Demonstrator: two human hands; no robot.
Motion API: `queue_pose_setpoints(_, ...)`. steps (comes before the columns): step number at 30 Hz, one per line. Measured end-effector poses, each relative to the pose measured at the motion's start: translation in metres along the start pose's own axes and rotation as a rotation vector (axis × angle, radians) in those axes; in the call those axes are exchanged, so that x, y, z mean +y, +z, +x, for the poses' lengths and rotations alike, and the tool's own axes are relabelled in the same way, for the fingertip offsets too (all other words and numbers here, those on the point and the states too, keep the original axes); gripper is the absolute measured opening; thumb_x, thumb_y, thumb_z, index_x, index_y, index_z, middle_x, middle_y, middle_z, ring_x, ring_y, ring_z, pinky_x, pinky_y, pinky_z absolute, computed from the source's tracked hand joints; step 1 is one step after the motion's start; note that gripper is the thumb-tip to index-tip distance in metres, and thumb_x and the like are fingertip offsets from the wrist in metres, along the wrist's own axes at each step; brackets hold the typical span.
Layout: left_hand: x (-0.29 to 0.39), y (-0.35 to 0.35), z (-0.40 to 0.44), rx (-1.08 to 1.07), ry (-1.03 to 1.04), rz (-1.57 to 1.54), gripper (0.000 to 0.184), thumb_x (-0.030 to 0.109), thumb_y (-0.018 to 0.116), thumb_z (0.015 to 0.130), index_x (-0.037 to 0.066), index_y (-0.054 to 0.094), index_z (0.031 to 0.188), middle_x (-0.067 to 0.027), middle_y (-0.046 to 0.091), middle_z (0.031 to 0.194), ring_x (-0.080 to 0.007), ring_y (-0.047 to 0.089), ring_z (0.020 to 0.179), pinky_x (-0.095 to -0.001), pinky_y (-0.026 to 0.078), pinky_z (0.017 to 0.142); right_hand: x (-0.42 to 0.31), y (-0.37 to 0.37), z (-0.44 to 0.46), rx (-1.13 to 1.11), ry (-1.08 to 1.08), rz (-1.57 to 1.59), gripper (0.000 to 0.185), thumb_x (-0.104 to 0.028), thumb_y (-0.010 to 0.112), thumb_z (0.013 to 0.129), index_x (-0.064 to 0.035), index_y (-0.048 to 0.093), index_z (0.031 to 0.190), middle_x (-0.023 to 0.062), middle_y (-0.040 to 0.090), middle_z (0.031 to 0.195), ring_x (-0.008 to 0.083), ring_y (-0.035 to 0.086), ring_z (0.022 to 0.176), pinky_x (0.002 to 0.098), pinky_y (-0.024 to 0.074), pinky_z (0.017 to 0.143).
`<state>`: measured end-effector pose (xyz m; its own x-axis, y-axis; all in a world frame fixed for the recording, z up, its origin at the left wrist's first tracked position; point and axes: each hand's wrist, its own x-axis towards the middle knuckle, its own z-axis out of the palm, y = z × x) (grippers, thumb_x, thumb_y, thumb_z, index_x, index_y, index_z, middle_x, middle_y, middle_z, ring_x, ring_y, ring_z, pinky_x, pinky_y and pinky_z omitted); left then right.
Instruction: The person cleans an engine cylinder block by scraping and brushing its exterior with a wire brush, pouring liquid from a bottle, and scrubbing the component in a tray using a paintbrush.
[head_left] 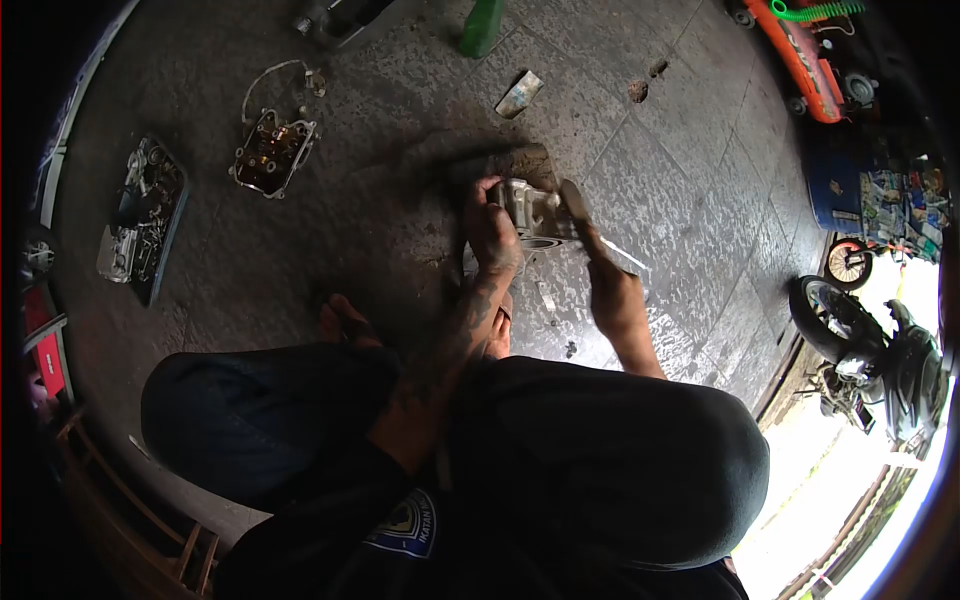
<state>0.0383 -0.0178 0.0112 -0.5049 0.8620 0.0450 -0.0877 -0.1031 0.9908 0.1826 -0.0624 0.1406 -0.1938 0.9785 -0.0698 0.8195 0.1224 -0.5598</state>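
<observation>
A silvery metal engine part (535, 208) with a round opening at its lower side is in front of me at the middle of the view. My left hand (492, 232) is closed round its left end. In my right hand (617, 298) is a tool (577, 205) with a dark handle, its upper end beside the right side of the part. The tool is slightly blurred, so I cannot tell its exact kind or whether it touches the metal. Just behind the part lies a brown block (530, 163).
An oily metal cover (272, 155) and a tray of small parts (172, 222) lie on the floor at left. A flat piece (519, 94) and green bottle (482, 27) are farther ahead. An orange jack (805, 60) and motorcycle (870, 350) stand at right.
</observation>
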Motion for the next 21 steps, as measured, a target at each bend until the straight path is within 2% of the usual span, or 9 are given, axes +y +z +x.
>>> queue_pose_setpoints(3,0.011,-0.003,-0.006,0.005,0.046,0.09,0.042,0.022,0.035,0.08,-0.001,0.057,0.107,-0.0204,0.06,0.101,-0.0345,0.057,0.094,-0.0404,0.044,0.089,-0.007,0.004,0.006,-0.138,0.168,-0.151,0.061,0.003,0.047,0.085,-0.008,0.039,0.144,0.0258,0.067,0.089,0.0401,0.067,0.068,0.0475,0.0544,0.062)
queue_pose_setpoints(5,0.018,0.0,0.001,-0.001,0.047,0.052,0.042,0.022,0.035,0.08,-0.001,0.057,0.107,-0.021,0.059,0.1,-0.0355,0.057,0.093,-0.041,0.044,0.088,-0.009,0.045,0.014,0.085,-0.028,-0.056,0.06,0.003,0.047,0.085,-0.0082,0.041,0.143,0.0257,0.066,0.08,0.0407,0.066,0.066,0.0511,0.0517,0.061)
queue_pose_setpoints(7,0.014,-0.005,0.0,-0.015,0.057,0.095,0.042,0.023,0.035,0.081,-0.002,0.057,0.107,-0.0215,0.059,0.1,-0.0366,0.057,0.094,-0.0413,0.044,0.089,-0.027,0.025,0.001,-0.051,0.096,-0.025,0.051,0.001,0.047,0.091,-0.0084,0.045,0.141,0.0246,0.064,0.108,0.0415,0.066,0.08,0.0438,0.0521,0.063)
queue_pose_setpoints(8,0.01,-0.005,0.002,-0.017,0.058,0.093,0.042,0.023,0.035,0.081,-0.002,0.057,0.107,-0.0215,0.059,0.1,-0.0366,0.057,0.094,-0.0413,0.044,0.089,-0.011,0.016,-0.013,-0.054,0.091,-0.037,0.052,0.001,0.047,0.09,-0.0093,0.045,0.141,0.0238,0.064,0.109,0.0406,0.067,0.08,0.0436,0.0523,0.063)
queue_pose_setpoints(10,0.005,-0.005,0.002,-0.004,0.07,0.099,0.043,0.024,0.036,0.082,-0.002,0.058,0.108,-0.022,0.059,0.102,-0.0374,0.057,0.095,-0.0416,0.044,0.089,0.008,-0.006,-0.017,-0.029,0.04,-0.03,0.057,0.001,0.048,0.088,-0.0089,0.041,0.144,0.0251,0.066,0.083,0.0354,0.067,0.061,0.0416,0.0519,0.052)
queue_pose_setpoints(13,0.005,0.0,-0.007,-0.018,0.064,0.079,0.043,0.025,0.036,0.083,-0.002,0.058,0.108,-0.0221,0.06,0.103,-0.0381,0.057,0.097,-0.0418,0.044,0.09,-0.005,0.016,0.018,-0.043,0.118,-0.136,0.057,-0.001,0.049,0.09,-0.013,0.04,0.145,0.0264,0.064,0.079,0.0405,0.064,0.064,0.0475,0.0497,0.057)
queue_pose_setpoints(14,0.009,-0.001,-0.006,-0.011,0.029,0.106,0.043,0.025,0.036,0.083,-0.002,0.058,0.109,-0.022,0.06,0.104,-0.0378,0.057,0.097,-0.0418,0.044,0.09,-0.005,0.026,0.025,0.023,0.115,-0.032,0.056,-0.005,0.05,0.091,-0.0144,0.04,0.145,0.0273,0.063,0.079,0.0425,0.064,0.067,0.0506,0.0479,0.059)
queue_pose_setpoints(19,0.002,-0.002,-0.002,-0.012,0.025,0.13,0.042,0.023,0.035,0.085,-0.001,0.059,0.109,-0.0221,0.06,0.105,-0.0377,0.057,0.1,-0.0421,0.043,0.09,0.002,0.013,-0.009,0.027,-0.041,-0.062,0.062,-0.005,0.049,0.089,-0.0156,0.033,0.148,0.0288,0.062,0.074,0.0435,0.064,0.066,0.0522,0.0472,0.06)
queue_pose_setpoints(21,-0.005,-0.002,-0.008,-0.013,0.118,0.137,0.041,0.023,0.034,0.086,0.0,0.059,0.109,-0.0223,0.059,0.105,-0.039,0.056,0.099,-0.0421,0.043,0.089,0.008,0.023,0.009,-0.01,0.09,-0.142,0.063,-0.003,0.047,0.089,-0.0193,0.033,0.149,0.0289,0.062,0.075,0.0444,0.064,0.067,0.0511,0.0487,0.06)
